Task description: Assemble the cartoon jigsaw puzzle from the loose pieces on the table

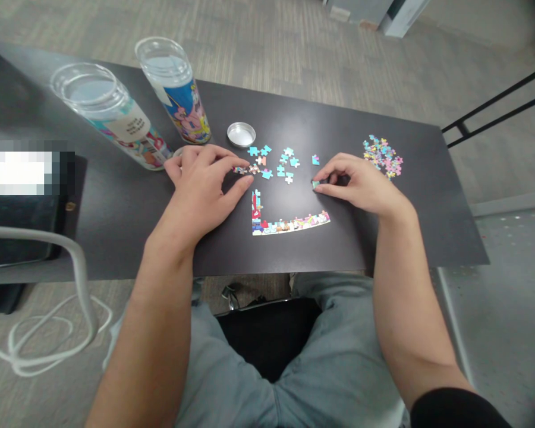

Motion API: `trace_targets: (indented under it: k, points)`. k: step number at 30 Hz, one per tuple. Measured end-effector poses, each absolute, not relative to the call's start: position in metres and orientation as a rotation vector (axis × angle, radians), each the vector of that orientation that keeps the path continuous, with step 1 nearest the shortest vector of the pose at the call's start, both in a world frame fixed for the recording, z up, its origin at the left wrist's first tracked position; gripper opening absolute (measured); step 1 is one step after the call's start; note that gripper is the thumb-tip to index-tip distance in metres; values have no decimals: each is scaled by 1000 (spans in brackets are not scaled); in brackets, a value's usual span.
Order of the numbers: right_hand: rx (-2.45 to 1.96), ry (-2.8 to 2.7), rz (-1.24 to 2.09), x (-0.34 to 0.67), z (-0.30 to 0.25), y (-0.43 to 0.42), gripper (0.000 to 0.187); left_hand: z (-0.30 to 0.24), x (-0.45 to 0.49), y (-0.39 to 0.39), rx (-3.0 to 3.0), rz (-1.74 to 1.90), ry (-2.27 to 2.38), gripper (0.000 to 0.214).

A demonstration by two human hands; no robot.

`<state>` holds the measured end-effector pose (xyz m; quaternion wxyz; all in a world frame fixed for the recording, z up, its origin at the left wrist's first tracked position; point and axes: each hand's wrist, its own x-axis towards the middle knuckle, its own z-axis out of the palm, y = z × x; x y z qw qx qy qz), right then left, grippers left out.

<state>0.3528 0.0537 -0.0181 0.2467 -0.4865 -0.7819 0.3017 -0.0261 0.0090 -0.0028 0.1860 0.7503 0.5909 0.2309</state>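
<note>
puzzle piece [315,185] half hidden in pinching right hand [360,183], left hand [205,193] loosely spread

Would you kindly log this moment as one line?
left hand: at patterned jigsaw pieces | right hand: pinching single jigsaw piece | joined jigsaw section: L-shaped, on dark table

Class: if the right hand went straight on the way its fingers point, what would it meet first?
The right hand would probably meet the loose, mostly blue puzzle pieces first, though its height is unclear.
</note>
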Motion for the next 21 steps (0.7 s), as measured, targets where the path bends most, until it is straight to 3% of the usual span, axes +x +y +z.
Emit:
trace_targets:
  k: [15, 21]
  points:
    - [-1291, -2045, 1162, 334, -2, 51, 41, -8, -30, 3, 2203, 580, 1570, 45]
    - [-1404, -2123, 884, 345, -3, 48, 37, -6, -35, 0, 2195, 586, 1602, 52]
